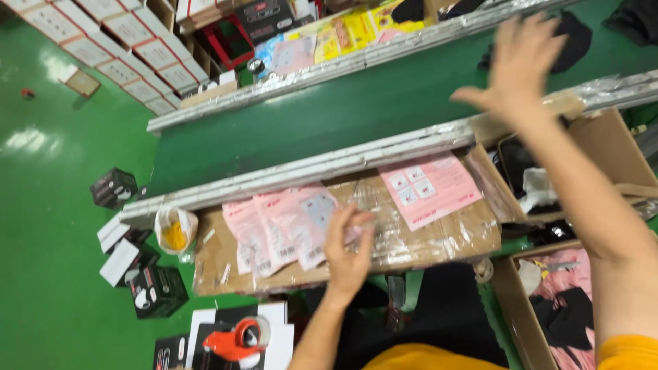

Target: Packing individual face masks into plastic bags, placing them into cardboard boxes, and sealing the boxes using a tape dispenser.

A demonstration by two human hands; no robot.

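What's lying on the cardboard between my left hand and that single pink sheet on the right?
Only bare cardboard under crinkled clear plastic film, in the head view.

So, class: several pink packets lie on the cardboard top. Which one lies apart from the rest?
The pink packet on the right, lying alone near the conveyor's edge; the others overlap in a pile by the left hand.

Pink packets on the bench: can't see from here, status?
Left hand open, flat on pink packets. Right hand open, raised over green conveyor. Nothing blocking.
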